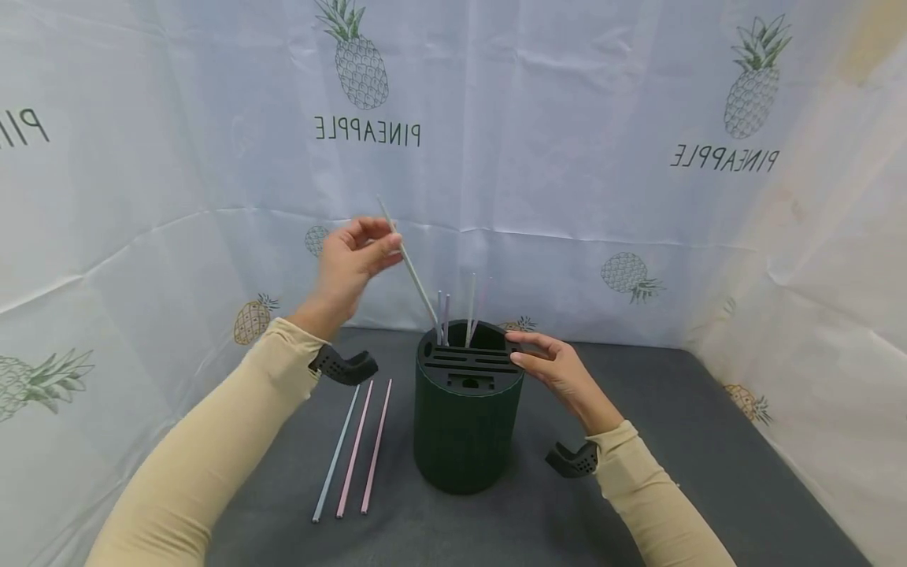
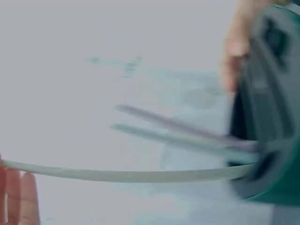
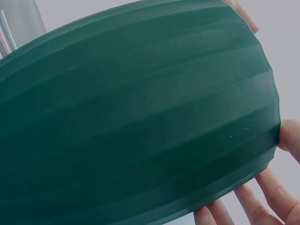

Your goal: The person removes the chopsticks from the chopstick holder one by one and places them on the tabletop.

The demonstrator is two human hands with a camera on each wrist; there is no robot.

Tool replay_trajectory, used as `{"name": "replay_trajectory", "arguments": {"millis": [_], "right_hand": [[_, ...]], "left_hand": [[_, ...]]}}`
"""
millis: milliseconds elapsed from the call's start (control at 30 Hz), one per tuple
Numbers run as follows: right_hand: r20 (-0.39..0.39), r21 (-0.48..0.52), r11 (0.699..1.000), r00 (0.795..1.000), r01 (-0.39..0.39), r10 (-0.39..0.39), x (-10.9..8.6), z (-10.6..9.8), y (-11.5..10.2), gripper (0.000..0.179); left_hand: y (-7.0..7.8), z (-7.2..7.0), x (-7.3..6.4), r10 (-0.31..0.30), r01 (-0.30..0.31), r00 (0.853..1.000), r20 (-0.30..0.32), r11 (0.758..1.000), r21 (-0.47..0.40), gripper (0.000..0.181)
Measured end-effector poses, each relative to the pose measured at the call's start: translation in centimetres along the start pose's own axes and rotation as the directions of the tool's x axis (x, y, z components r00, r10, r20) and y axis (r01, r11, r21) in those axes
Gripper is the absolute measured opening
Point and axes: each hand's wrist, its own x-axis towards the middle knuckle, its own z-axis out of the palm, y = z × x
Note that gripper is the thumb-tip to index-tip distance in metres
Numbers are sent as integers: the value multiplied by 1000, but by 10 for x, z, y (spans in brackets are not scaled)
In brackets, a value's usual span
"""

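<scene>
My left hand pinches a pale green straw by its upper part, above and left of a dark green ribbed holder. The straw slants down to the right, its lower end at the holder's back-left opening; the left wrist view shows it slightly bowed. Several other straws stand in the open section at the back. My right hand grips the holder's right rim, with thumb and fingers spread along the edge. In the right wrist view, the ribbed green wall fills most of the picture.
Left of the holder, one blue straw and two pink straws lie side by side on the dark grey table. The holder's black top has long slots. A white pineapple-print cloth hangs behind and at both sides.
</scene>
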Motion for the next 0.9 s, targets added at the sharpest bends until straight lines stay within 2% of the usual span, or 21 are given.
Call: {"name": "replay_trajectory", "arguments": {"millis": [133,200,267,333,433,500,533,600,667,767,867,900], "right_hand": [[4,-5,1000,1000,4,-4,0,0,0,54],[5,-4,1000,1000,4,-4,-1,0,0,54],[2,-6,1000,1000,1,-1,-1,0,1,55],[0,-7,1000,1000,0,0,-1,0,1,54],[-2,-7,1000,1000,-1,1,-1,0,1,54],[0,-3,1000,1000,-1,1,-1,0,1,54],[1,-3,1000,1000,-2,2,-1,0,1,54],[5,-1,1000,1000,-4,4,-2,1,1,55],[7,-3,1000,1000,-4,4,-2,1,1,55],[10,-3,1000,1000,-4,4,-2,0,1,55],[15,3,1000,1000,3,-3,-2,-1,1,56],[15,5,1000,1000,6,-6,-2,-1,0,56]], "left_hand": [[33,-14,7,140,-152,986,-90,979,-137,13],[45,-26,8,161,-184,977,-142,969,-167,14],[49,-39,6,153,-186,970,-187,967,-172,18],[47,-55,3,119,-148,969,-217,981,-123,17],[30,-84,-8,22,-23,972,-235,1000,0,11],[12,-105,-18,-46,79,968,-248,989,126,10],[3,-116,-24,-83,131,964,-252,975,181,10],[-18,-136,-36,-149,233,951,-272,922,310,7],[-39,-154,-49,-216,325,933,-287,848,419,16],[-66,-172,-67,-317,427,903,-291,742,517,39],[-90,-181,-81,-393,482,876,-281,681,551,48],[-97,-182,-85,-407,491,870,-278,669,558,48]]}}
